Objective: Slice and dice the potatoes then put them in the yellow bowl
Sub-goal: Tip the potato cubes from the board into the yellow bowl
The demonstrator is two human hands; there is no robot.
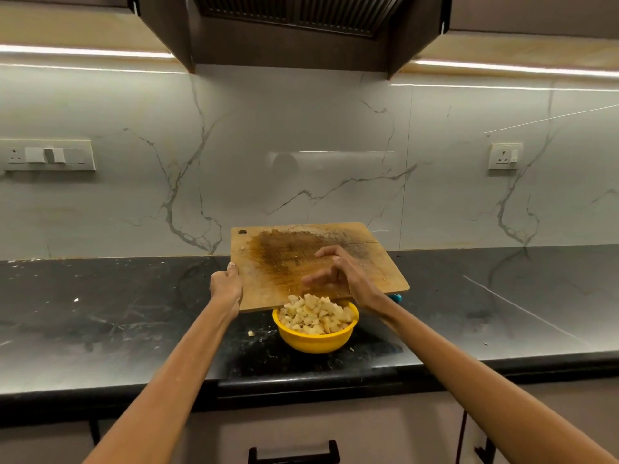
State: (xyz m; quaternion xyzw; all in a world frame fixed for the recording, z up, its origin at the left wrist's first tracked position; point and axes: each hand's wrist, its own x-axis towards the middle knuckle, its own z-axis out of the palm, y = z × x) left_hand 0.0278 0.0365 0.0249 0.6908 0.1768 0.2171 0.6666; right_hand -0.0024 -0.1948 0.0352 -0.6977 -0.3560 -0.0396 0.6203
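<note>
Surroundings: a black, white-flecked bench (pixel 100 306) is backed by a veined marble wall (pixel 301 145); a dark hood (pixel 291 25) is hung above, with light strips under the cabinets on either side.
Sockets: a switch plate (pixel 47 155) is set in the wall at far left, a single socket (pixel 505 156) at right.
Cupboard: a black handle (pixel 294 453) is seen on the door below the bench edge.
Scraps: a potato bit (pixel 251 333) is left on the bench just left of the bowl, a smaller one (pixel 351 348) at its right foot.
Blue thing: a small blue object (pixel 397 298) is partly hidden under the board's right corner; what it is cannot be told.
Board: a stained wooden board (pixel 284 256) is held tilted, near edge down, over the bowl's far rim, so that rim is hidden.
Bowl: a yellow bowl (pixel 315 339) is stood on the bench near its front edge, between the two forearms.
Contents: the bowl is heaped with potato dice (pixel 316 314), piled above the rim and up against the board's lower edge.
Left hand (pixel 227 285): the board's left edge is gripped, thumb on top.
Right hand (pixel 338 272): it is blurred, laid against the board face above the dice with fingers loosely bent; nothing is held.
</note>
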